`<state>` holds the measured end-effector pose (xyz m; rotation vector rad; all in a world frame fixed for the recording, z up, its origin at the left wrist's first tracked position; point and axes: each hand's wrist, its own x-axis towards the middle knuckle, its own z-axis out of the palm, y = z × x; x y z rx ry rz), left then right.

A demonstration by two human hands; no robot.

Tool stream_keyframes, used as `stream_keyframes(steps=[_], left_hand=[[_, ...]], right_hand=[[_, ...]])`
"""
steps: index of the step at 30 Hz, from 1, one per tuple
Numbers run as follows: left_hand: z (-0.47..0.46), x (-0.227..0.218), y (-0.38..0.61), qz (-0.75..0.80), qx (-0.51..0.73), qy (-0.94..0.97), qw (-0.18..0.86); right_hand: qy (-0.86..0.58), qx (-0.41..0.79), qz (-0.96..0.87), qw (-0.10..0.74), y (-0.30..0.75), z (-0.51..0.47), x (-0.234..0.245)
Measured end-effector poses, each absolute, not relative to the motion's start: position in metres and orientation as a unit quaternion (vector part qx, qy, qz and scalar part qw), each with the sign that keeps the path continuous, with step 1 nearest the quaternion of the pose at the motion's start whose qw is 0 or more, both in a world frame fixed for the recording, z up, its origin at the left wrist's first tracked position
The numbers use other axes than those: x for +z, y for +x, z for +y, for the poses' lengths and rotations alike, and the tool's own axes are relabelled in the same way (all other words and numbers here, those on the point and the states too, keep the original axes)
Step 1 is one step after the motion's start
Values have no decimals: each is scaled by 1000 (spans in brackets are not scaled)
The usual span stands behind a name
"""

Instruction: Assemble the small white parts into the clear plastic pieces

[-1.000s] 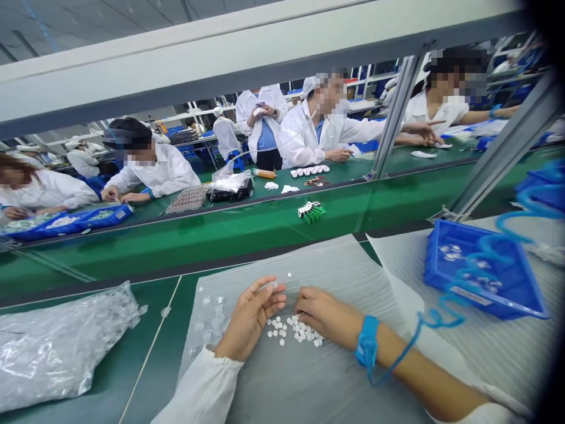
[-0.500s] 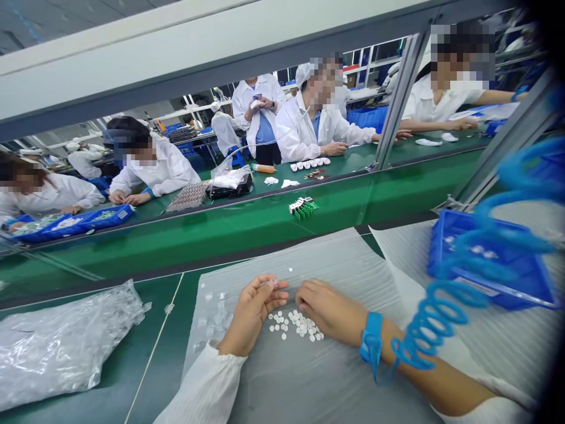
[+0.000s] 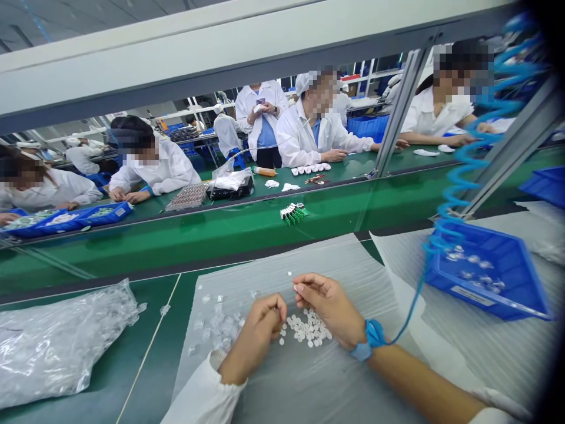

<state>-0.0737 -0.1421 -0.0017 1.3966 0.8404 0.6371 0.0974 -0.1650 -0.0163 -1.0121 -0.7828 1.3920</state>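
My left hand (image 3: 260,327) is closed, with its fingers curled down at the left edge of a pile of small white discs (image 3: 309,327). What its fingers hold, if anything, is hidden. Thumb and fingertips of my right hand (image 3: 331,303) pinch a small white piece that looks like one of the discs, just above the pile. A blue band circles my right wrist. One lone disc (image 3: 289,273) lies beyond my fingertips. Several small clear plastic pieces (image 3: 220,324) are scattered left of my left hand, on a translucent foam sheet (image 3: 309,388).
A bag of clear parts (image 3: 57,341) lies at left. To the right stands a blue bin (image 3: 489,277) holding clear pieces, with a coiled blue cord (image 3: 468,171) hanging over it. Green circuit boards (image 3: 294,213) sit on the belt (image 3: 212,232). Co-workers sit across it.
My left hand has turned down and curled its fingers; the clear piece it held no longer shows. My right hand has risen from the pile into a pinch. The coiled cord has swung away.
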Motion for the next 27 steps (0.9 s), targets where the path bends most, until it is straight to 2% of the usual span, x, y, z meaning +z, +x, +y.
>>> stream_keyframes(steps=[3,5,8,12,15,19,21,24,27], left_hand=[[-164,6,-66,328,263,825,378],[-180,10,-58,271,271,891,243],[-197,10,-44,229,294,919,128],[-209,9,-30,226,303,923,68],[-212,12,-22,261,300,909,122],[-215,18,-8,331,240,806,428],[-218,21,1,335,203,743,542],[-221,24,9,332,170,721,584],[-216,24,4,331,131,774,524]], right_hand=[[-474,528,-360,606,93,-161,-18],[-484,506,-381,604,89,-159,-19],[-493,481,-400,605,85,-158,-23],[-536,405,-434,600,88,-156,-26],[-544,365,-452,606,98,-155,-24],[-545,279,-501,612,107,-158,-16],[-534,199,-591,571,108,-161,-13],[-520,132,-686,490,109,-165,-12],[-522,190,-658,508,114,-163,-13]])
